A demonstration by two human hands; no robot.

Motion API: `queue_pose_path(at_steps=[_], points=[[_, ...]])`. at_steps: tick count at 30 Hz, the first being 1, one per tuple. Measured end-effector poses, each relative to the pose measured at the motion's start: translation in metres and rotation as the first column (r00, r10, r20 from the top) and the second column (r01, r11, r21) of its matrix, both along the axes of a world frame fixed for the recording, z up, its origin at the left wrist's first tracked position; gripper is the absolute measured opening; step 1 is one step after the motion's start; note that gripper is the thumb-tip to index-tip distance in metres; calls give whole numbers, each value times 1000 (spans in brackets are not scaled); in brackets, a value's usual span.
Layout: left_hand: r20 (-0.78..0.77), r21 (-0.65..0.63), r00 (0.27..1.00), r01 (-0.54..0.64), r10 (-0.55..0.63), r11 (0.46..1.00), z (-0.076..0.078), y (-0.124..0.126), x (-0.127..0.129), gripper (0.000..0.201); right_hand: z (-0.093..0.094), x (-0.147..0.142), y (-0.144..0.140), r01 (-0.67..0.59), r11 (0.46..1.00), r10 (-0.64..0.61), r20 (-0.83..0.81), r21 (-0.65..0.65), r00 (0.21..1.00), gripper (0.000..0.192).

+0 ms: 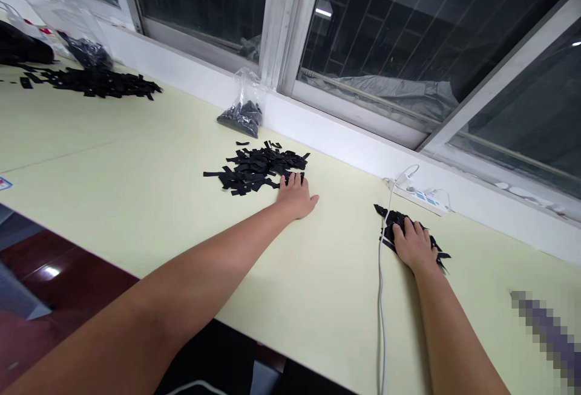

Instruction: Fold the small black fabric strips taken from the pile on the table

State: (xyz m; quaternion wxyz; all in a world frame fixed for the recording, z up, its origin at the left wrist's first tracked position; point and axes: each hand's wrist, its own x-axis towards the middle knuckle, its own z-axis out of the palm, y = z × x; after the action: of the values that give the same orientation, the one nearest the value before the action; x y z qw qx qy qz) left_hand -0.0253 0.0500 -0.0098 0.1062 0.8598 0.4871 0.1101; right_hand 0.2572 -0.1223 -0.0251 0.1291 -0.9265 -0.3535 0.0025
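My left hand (pixel 297 197) lies palm down with its fingers apart, its fingertips at the near right edge of a loose pile of short black fabric strips (pixel 254 168). Over to the right, my right hand (pixel 415 244) rests spread on top of a smaller heap of black strips (pixel 390 225), covering much of it. A thin white cable (pixel 381 298) runs across the left part of that heap, beside my right thumb. Whatever lies under both palms is hidden.
A white power strip (pixel 422 199) sits by the wall behind the right heap. Behind the middle pile stands a clear plastic bag (pixel 245 114) of black pieces. Another black pile (pixel 109 83) and a second bag (pixel 86 50) are at far left. Windows line the pale table's (pixel 136 171) back.
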Motion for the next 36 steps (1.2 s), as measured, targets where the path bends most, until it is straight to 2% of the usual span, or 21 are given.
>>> queue_pose_path(at_steps=[10,12,15,18,21,23,24,26,28,31,34,36], points=[[-24,-21,999,33,-33,999,2,-1,0,80,0,-3,-1,-3,1000,2,55,13,998,73],[-33,-23,998,59,-60,998,3,-3,0,80,3,-6,-1,-11,998,5,113,56,994,71],[-38,2,994,106,-106,994,4,-8,0,78,10,-13,-1,-40,980,-2,205,197,979,69],[-15,57,976,217,-217,974,5,-17,2,76,19,-24,1,-132,932,39,269,338,962,67],[116,106,892,427,-437,898,5,-28,7,68,27,-40,3,-293,852,184,275,434,944,62],[279,131,781,546,-559,828,5,-35,13,56,29,-54,6,-349,795,315,155,495,936,57],[381,121,731,568,-566,814,5,-38,15,49,28,-62,7,-348,775,380,52,528,924,54],[533,48,685,561,-496,827,4,-44,20,35,25,-76,12,-312,757,495,-191,573,848,49],[622,-28,665,545,-413,838,3,-47,23,27,21,-88,16,-294,758,572,-376,582,729,47],[685,-79,642,534,-343,842,1,-48,25,24,20,-98,20,-282,763,607,-496,581,621,45],[708,-103,626,549,-327,830,-1,-48,25,29,23,-99,21,-258,766,611,-543,588,576,42],[720,-125,615,570,-320,812,-2,-47,26,32,24,-96,20,-255,763,614,-542,594,574,40]])
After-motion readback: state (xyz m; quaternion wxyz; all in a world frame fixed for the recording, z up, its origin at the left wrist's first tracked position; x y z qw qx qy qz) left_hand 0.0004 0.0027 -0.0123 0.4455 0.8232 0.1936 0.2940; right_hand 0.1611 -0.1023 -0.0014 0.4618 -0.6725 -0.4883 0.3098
